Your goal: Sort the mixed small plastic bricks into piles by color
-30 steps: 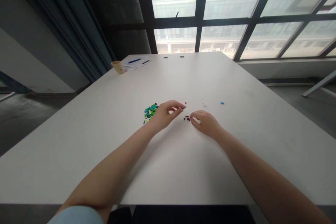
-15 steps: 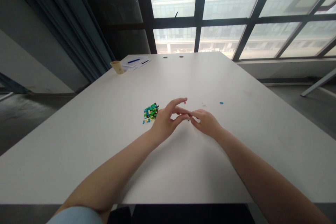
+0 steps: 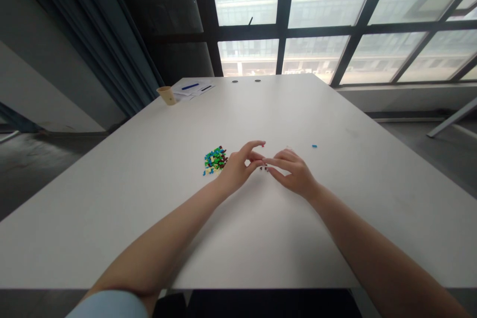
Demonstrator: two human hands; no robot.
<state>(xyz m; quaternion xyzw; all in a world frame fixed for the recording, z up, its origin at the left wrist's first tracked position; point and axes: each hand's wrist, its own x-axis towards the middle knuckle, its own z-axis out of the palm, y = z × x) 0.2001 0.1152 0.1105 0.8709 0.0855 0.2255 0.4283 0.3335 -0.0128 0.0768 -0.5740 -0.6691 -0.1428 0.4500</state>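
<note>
Curling half-open, left grip (image 3: 235, 171) touches right grip (image 3: 294, 175).

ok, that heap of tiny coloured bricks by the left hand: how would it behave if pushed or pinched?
Probably scatters rather than slides as one: the heap of bricks looks loose, with a stray blue piece apart on the smooth white table. Each piece looks rigid and light, tiny beside the left hand, so likely fiddly to pinch.

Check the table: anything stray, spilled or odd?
A lone blue piece lies far right of the brick pile, and a red piece sits apart just beyond the left hand. Nothing looks spilled or damaged.
</note>
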